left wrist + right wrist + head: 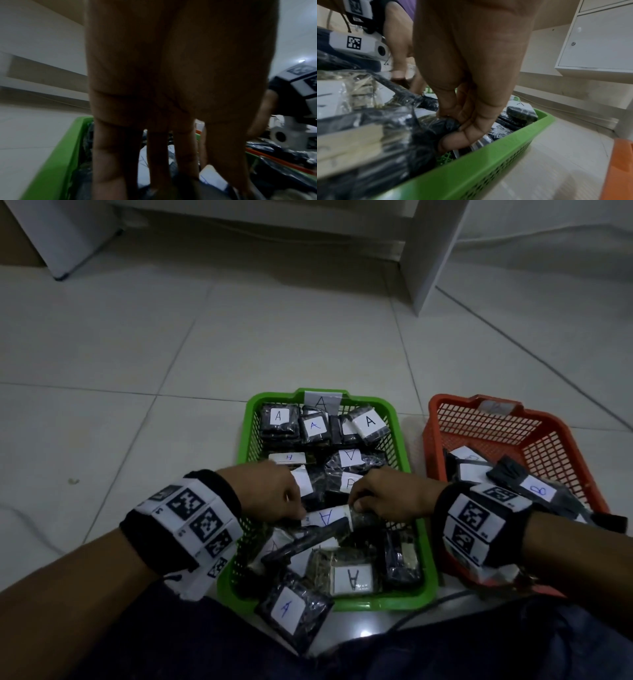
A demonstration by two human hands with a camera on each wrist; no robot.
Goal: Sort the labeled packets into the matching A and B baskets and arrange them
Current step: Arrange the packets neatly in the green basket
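The green basket (pixel 251 419), tagged A on its far rim, holds several dark packets with white A labels. Both hands are inside it, at the two ends of one A packet (pixel 327 517) lying across the pile. My left hand (pixel 298 510) grips its left end with the fingers pointing down (pixel 171 162). My right hand (pixel 356 505) pinches the dark wrapped right end (pixel 443 124) between thumb and fingers (pixel 471 129). The orange basket (pixel 431 440) to the right holds packets, one showing a B label (pixel 537 491).
One A packet (pixel 291 611) hangs over the green basket's near rim, above my dark-trousered legs. A white cabinet (pixel 435 251) stands at the back right. Pale tiled floor (pixel 137 371) spreads to the left and beyond. A cable (pixel 428 607) runs by the near right corner.
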